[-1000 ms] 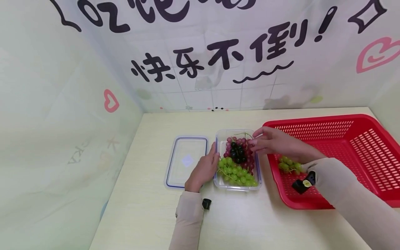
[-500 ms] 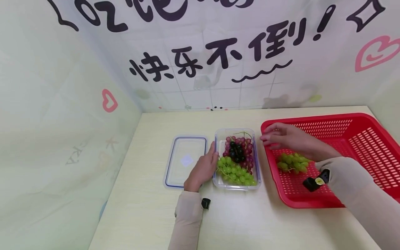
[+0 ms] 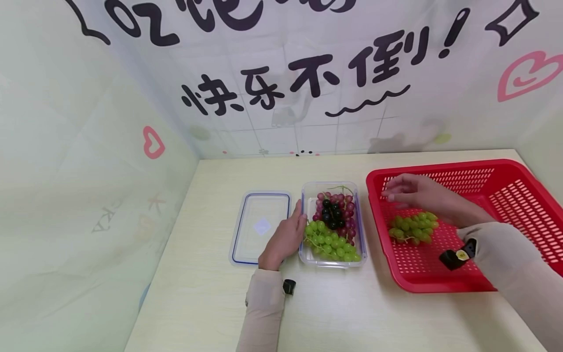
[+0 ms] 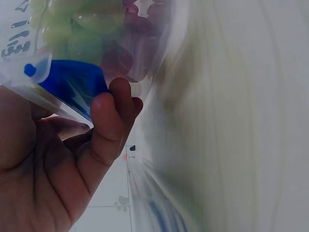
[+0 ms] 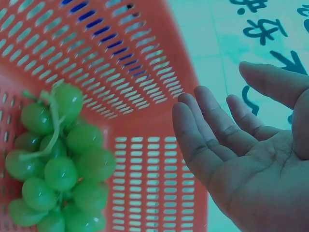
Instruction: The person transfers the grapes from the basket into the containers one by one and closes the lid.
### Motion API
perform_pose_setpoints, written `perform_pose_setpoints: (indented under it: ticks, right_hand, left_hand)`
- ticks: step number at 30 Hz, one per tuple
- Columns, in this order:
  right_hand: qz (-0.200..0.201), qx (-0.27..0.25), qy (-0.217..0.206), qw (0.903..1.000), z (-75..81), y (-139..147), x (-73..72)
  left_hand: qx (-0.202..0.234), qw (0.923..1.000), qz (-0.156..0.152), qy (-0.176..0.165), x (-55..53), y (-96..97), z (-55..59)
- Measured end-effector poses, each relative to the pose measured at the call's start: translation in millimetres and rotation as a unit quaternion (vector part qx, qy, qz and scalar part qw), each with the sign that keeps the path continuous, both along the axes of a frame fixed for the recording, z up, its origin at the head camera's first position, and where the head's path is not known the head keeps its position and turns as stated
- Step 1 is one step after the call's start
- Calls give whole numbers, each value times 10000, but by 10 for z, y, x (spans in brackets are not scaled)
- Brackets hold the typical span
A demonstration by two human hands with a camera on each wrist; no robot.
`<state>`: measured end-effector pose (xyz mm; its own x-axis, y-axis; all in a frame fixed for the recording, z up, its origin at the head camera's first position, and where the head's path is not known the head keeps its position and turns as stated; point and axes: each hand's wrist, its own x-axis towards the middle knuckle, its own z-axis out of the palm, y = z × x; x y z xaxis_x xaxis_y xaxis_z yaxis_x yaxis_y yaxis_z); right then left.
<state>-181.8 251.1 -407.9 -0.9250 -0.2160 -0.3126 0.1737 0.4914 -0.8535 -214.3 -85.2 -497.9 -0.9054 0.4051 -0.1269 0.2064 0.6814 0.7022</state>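
The green bunch [image 3: 412, 228] lies at the left of the red basket [image 3: 440, 287], in the right half of the head view. If your grip took only a few berries, they could tear off the stem. The clear container [image 3: 310, 206], at the centre, looks well filled: black grapes [image 3: 333, 215] sit over red grapes [image 3: 350, 212], with green grapes [image 3: 334, 247] below them in the frame, so anything more on top could roll off. A thin stem [image 3: 342, 188] at its upper end might catch under the lid [image 3: 259, 249], which lies apart on the counter [image 3: 202, 234]. Pushing from one side only could slide the container.

Your right hand [image 3: 424, 195] is above the basket, fingers loosely spread, holding nothing, not touching the bunch. Your left hand [image 3: 283, 238] rests against the container's left wall, fingers extended and close together, pressing without wrapping round it.
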Motion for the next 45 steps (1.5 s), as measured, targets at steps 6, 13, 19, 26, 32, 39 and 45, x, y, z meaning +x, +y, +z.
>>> perform_pose_setpoints:
  ticks: [6, 13, 19, 26, 32, 39, 45]
  right_hand:
    - [57, -130, 60, 9999, -50, 66, 1]
    - [90, -197, 57, 9998, -92, 121, 42]
    - [91, -94, 72, 9999, -144, 203, 64]
    - [45, -62, 93, 9999, -168, 274, 83]
    - [-41, 61, 191, 9998, -155, 320, 98]
    - [8, 104, 272, 9996, -167, 362, 88]
    - [116, 261, 340, 9990, -211, 407, 68]
  left_hand:
    - [-18, 10000, 9, 32, -5, 3, 3]
    - [6, 10000, 20, 53, -14, 5, -7]
    - [-20, 10000, 9, 35, -11, 13, 7]
    - [-29, 10000, 17, 36, -10, 19, 15]
    - [-35, 10000, 28, 8, -9, 12, -11]
    - [-16, 10000, 21, 33, 1, 13, 0]
    - [-24, 10000, -2, 45, -1, 9, 4]
